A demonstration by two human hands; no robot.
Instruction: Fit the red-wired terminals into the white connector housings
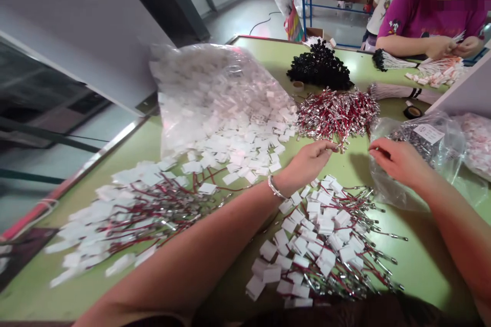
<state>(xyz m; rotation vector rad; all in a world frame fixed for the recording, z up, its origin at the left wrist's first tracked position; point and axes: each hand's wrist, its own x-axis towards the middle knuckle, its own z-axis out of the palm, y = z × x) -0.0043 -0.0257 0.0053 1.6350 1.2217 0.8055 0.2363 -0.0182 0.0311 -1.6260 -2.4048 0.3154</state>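
Observation:
My left hand point(310, 162), with a bracelet on its wrist, reaches to the front edge of a pile of short red wires with metal ends point(337, 112). Its thumb and fingers are pinched on a wire end there. To its right, my right hand point(397, 161) hovers by a clear plastic bag of metal parts point(418, 145); its fingers are curled, and what they hold, if anything, is too small to make out. White connectors point(249, 148) spill from a large clear bag point(215, 76). Wires joined to white connectors lie in one heap at the left point(141, 209) and another below my hands point(326, 235).
Black parts point(320, 66) are piled at the back, beside a tape roll point(298, 86). A black tape roll point(413, 112) and white wire bundles point(402, 92) lie at the right. Across the green table point(264, 53), a person in a purple shirt point(410, 10) handles wires.

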